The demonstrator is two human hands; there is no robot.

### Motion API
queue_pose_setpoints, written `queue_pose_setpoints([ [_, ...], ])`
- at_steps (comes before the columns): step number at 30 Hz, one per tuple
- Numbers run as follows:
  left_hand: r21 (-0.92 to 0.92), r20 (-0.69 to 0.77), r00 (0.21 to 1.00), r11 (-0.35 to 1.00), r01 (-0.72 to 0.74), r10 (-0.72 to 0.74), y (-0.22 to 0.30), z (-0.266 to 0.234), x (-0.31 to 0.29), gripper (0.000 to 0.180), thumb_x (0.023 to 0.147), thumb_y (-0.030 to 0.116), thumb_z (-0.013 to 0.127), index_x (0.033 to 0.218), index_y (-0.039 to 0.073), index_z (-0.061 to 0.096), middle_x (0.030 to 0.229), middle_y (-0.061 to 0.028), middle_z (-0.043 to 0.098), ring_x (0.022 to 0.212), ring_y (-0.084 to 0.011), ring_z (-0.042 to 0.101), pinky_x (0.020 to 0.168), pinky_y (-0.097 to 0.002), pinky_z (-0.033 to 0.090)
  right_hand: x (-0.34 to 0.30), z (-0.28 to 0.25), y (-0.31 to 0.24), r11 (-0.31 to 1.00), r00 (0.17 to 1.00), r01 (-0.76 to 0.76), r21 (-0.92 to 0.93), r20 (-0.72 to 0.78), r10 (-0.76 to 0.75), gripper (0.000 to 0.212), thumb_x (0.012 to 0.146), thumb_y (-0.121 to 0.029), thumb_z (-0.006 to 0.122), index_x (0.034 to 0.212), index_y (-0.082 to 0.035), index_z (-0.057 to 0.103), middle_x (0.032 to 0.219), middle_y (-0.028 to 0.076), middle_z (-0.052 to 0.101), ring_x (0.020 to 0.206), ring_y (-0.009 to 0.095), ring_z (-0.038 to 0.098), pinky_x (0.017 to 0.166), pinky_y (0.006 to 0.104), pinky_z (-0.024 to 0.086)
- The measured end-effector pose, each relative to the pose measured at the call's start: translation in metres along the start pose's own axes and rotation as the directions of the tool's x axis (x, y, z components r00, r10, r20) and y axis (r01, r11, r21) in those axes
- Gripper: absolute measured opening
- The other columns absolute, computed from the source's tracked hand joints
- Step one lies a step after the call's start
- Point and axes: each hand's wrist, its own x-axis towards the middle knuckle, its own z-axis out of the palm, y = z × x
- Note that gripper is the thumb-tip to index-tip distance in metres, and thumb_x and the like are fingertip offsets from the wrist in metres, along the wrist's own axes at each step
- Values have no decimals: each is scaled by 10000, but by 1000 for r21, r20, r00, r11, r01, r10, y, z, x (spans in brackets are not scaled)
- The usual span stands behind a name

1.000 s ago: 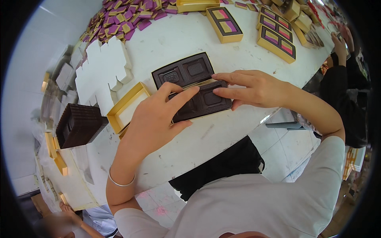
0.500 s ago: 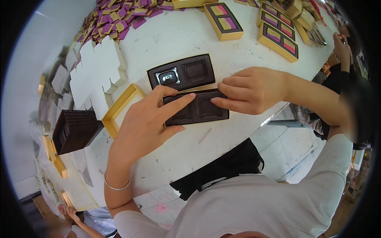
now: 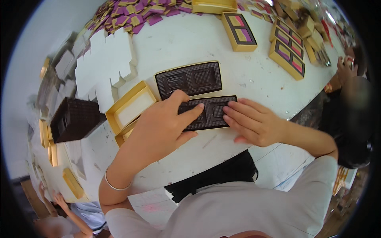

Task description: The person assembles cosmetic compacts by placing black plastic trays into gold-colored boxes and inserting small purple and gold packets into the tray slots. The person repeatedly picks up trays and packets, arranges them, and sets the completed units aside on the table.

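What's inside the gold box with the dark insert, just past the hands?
The gold box holds a dark brown moulded tray with two empty rectangular cavities. The tray fills the box, so the box floor is hidden; the left hand thumb covers the tray's near edge.

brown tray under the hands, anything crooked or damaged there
Nothing stands out. The brown tray lies flat under the left hand and right hand, parallel to the tray in the gold box; no damage shows.

A dark brown plastic tray [image 3: 208,113] is pressed flat on the white worktop [image 3: 182,43] by the left hand [image 3: 160,127] and right hand [image 3: 254,121]. A second brown tray [image 3: 188,79] lies just beyond, an open gold box [image 3: 131,106] beside it.
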Motion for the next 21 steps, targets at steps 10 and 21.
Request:
queue_pose_setpoints([
  [10, 158, -351, 935, 982, 106, -45, -23, -35, -62, 622, 698, 440, 758, 1179, 88, 577, 1195, -113, 519, 927, -286, 557, 772, -354, 467, 42, -47, 18, 996, 950, -81, 36, -300, 88, 323, 778, -48, 588, 1082, 59, 610, 1146, 238, 579, 1020, 398, 577, 869, 453, 470],
  [21, -168, -560, 787, 966, 197, -258, -77, -4, -115, 258, 848, 196, 642, 1058, 50, 614, 1108, -72, 568, 973, -267, 559, 807, -359, 468, 303, 23, -24, 979, 982, 168, 118, -110, -155, 149, 678, -18, 679, 813, 20, 629, 913, 142, 600, 962, 317, 559, 829, 418, 469],
])
